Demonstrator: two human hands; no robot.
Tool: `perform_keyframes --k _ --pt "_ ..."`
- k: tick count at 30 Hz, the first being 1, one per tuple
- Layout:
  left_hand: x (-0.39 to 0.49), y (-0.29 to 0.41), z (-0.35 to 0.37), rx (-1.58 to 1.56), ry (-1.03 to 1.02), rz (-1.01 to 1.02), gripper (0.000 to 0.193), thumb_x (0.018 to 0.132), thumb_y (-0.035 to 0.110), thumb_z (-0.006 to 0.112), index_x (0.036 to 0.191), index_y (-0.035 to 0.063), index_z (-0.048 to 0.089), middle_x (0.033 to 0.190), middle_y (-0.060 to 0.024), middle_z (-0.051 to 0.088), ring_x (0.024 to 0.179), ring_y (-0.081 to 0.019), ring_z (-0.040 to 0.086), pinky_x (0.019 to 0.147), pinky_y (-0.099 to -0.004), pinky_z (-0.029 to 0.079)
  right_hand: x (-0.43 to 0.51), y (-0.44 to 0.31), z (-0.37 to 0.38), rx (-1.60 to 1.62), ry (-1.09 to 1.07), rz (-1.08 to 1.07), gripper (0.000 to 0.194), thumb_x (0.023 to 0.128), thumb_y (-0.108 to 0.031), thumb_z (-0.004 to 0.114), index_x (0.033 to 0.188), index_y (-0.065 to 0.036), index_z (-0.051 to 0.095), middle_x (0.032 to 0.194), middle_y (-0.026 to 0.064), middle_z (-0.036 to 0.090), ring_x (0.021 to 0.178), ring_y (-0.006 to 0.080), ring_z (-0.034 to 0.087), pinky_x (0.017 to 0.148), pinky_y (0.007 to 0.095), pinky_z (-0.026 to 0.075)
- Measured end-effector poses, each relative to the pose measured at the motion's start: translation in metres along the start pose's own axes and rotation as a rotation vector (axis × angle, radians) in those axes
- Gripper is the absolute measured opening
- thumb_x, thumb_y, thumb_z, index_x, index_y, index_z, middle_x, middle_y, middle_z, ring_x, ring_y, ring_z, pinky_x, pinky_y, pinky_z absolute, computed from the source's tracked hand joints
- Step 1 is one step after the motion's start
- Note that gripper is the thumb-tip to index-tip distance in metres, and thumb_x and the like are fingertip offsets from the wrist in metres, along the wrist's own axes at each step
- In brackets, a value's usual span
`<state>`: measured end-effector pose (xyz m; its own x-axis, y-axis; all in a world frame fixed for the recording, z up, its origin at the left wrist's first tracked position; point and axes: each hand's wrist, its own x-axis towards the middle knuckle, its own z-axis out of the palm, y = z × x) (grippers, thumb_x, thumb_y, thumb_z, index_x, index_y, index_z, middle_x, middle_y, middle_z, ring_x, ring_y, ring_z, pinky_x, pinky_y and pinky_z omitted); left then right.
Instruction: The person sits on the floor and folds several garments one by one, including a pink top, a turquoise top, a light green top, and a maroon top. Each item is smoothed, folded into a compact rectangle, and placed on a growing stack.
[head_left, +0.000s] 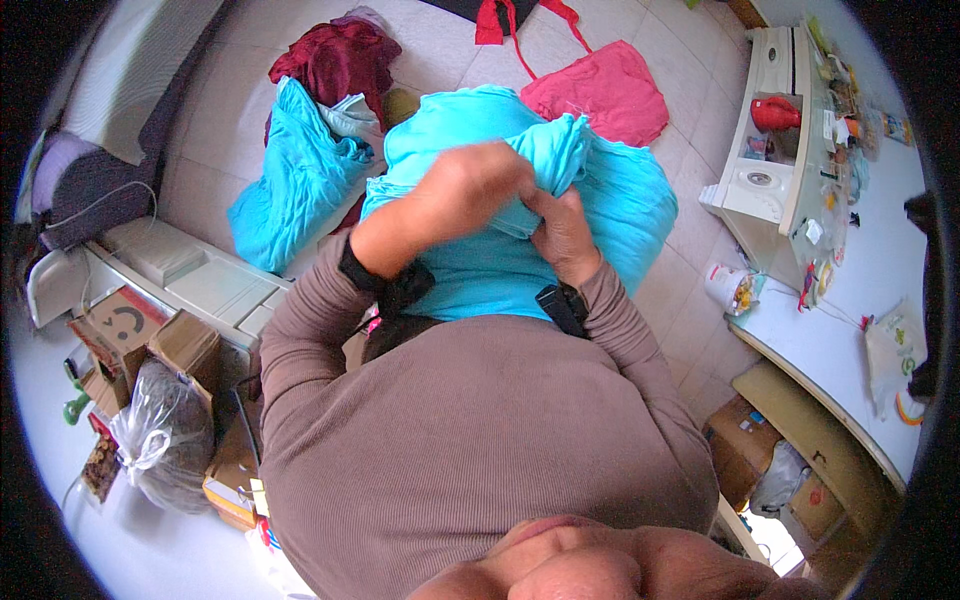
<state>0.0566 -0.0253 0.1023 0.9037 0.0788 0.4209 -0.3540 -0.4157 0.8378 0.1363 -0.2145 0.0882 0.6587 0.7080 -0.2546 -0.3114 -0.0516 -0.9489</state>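
A turquoise cloth (457, 270) covers my lap and spreads forward over my knees. A gathered, folded part of it (559, 154) rises between my hands. My left hand (472, 180), slightly blurred, is curled in a fist at this gathered part, knuckles up; its fingertips are hidden. Lower and to the right, my right hand (566, 234) pinches the cloth with thumb and fingers, close against the left hand. Black bands circle both wrists.
On the tiled floor lie another turquoise cloth (292, 187), a dark red cloth (337, 60) and a pink fabric piece (600, 94) with red straps. A white cabinet (761, 150) stands right; cardboard boxes (124, 330) and a tied plastic bag (169, 435) stand left.
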Motion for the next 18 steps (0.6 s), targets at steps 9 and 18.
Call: perform_keyframes --k 9,18 --pt "-0.054 0.046 -0.053 -0.111 -0.467 -0.106 0.086 0.077 0.03 0.081 0.145 0.0013 0.039 0.136 -0.019 0.053 0.12 -0.0348 0.055 0.098 -0.0471 0.044 -0.074 -0.025 -0.055 -0.205 -0.155 0.191 0.082 0.064 -0.014 0.091 0.136 -0.007 0.053 0.13 0.0064 0.061 0.123 0.0253 0.055 0.108 0.0409 0.041" --pt "-0.082 0.099 -0.043 0.231 -0.367 0.182 0.043 0.092 0.016 0.05 0.133 0.0025 0.052 0.121 -0.0133 0.064 0.106 -0.027 0.064 0.087 -0.0394 0.048 -0.136 -0.062 -0.066 -0.263 -0.212 0.032 0.065 0.071 -0.019 0.088 0.128 -0.008 0.058 0.123 0.0086 0.064 0.115 0.0254 0.059 0.1 0.0432 0.046"
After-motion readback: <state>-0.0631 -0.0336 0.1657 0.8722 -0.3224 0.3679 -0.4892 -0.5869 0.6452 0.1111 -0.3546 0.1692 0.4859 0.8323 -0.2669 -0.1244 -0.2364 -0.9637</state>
